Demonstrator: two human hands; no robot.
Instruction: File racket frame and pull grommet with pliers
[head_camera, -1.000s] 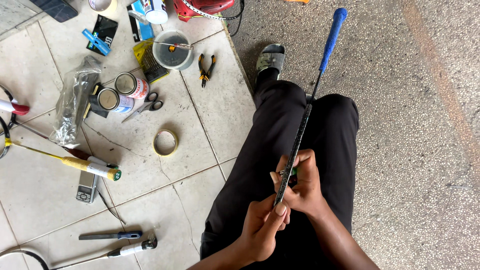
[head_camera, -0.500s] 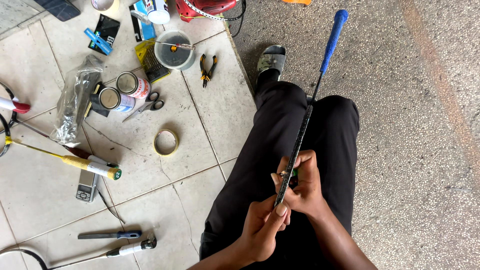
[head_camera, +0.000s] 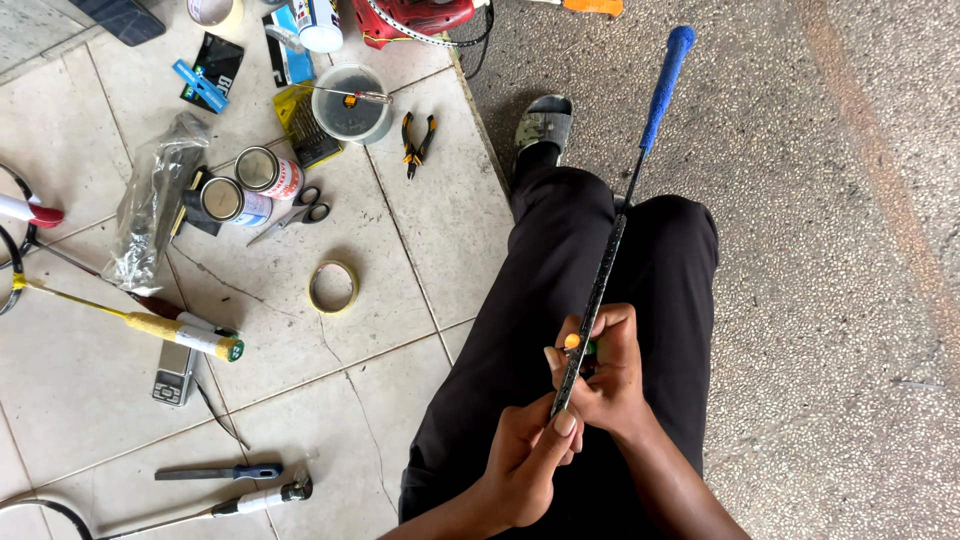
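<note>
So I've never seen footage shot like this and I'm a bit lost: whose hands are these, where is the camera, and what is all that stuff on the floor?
The camera sits on a person's head and looks down, so you see their own lap and hands. They sit in dark trousers where a tiled floor meets rough concrete. Both hands hold a thin dark racket shaft with a blue grip at its far end: the left hand pinches the near end, the right hand wraps around it. On the tiles lie a roll of tape, two small tins, scissors, small pliers, a round tub and a yellow-handled racket.
</note>
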